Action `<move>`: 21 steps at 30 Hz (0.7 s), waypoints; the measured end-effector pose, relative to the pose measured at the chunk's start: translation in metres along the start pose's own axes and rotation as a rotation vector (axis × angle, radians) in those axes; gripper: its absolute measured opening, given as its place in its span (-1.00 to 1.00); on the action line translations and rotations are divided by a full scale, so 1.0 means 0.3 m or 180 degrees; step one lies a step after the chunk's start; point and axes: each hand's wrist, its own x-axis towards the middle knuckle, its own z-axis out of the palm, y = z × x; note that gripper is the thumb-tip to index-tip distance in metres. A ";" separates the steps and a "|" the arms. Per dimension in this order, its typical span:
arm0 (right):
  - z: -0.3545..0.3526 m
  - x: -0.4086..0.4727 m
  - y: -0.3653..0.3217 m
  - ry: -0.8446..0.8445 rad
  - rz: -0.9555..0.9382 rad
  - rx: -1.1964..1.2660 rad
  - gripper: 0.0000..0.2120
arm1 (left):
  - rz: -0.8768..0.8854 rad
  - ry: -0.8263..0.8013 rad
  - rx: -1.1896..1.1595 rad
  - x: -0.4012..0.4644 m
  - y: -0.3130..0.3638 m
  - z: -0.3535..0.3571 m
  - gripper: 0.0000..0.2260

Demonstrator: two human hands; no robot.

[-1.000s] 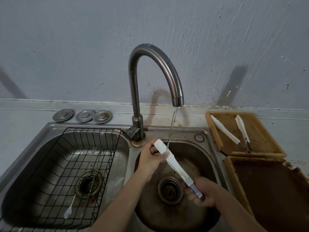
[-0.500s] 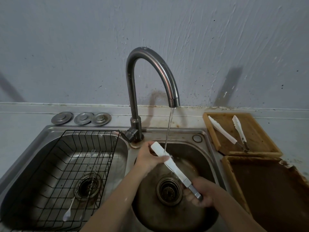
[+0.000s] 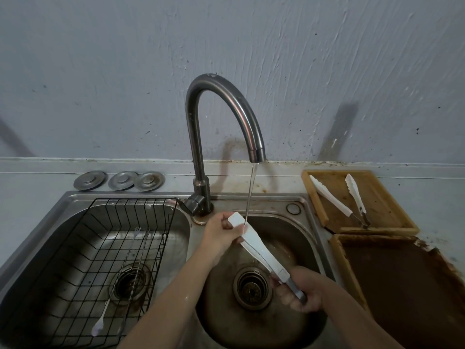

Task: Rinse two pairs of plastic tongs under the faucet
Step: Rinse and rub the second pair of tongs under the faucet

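White plastic tongs are held slanted over the right sink basin. My left hand grips their upper tip end. My right hand closes around their metal handle end. Water runs from the curved faucet and lands on the white blade close to my left hand. A second pair of white tongs lies spread open on a wooden tray at the right.
A black wire rack sits in the left basin with long-handled utensils lying in it. Three metal drain covers rest on the ledge behind. A dark stained wooden tray lies at the front right.
The tongs and both hands have stayed under the stream, with only slight shifts. The view has dropped a little and moved leftward.
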 end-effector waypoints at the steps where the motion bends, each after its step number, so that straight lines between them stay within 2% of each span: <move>1: 0.000 0.000 -0.001 -0.0016 -0.0016 -0.0014 -0.68 | -0.0060 -0.0146 0.0016 -0.003 -0.008 0.007 -0.62; 3: 0.004 -0.002 -0.005 -0.0008 -0.0090 -0.0126 -0.69 | -0.0064 -0.0264 -0.0019 -0.013 -0.022 0.019 -0.52; 6: 0.013 -0.016 -0.014 -0.0079 -0.0227 -0.0219 -0.68 | -0.0178 -0.0279 -0.0021 -0.010 -0.037 0.020 -0.48; 10: 0.025 -0.044 -0.034 -0.0196 -0.0315 -0.0388 -0.67 | -0.0903 -0.0623 -0.1233 -0.019 -0.041 0.030 -0.49; 13: 0.033 -0.063 -0.054 -0.0245 -0.0375 -0.0556 -0.64 | -0.0895 -0.0300 -0.1436 0.002 -0.038 0.022 -0.45; 15: 0.041 -0.078 -0.072 -0.0203 -0.0500 -0.0697 -0.64 | -0.0945 -0.0139 -0.1571 0.012 -0.026 0.012 -0.55; 17: 0.055 -0.097 -0.094 -0.0127 -0.0859 -0.0680 -0.68 | -0.0965 -0.0001 -0.1693 0.017 -0.014 -0.003 -0.73; 19: 0.069 -0.120 -0.120 0.0012 -0.1465 -0.0549 -0.71 | -0.1018 0.0273 -0.2002 0.024 -0.012 -0.024 -0.89; 21: 0.084 -0.143 -0.145 0.0247 -0.2156 -0.0477 -0.78 | -0.1191 0.0459 -0.2500 0.028 -0.018 -0.050 -0.95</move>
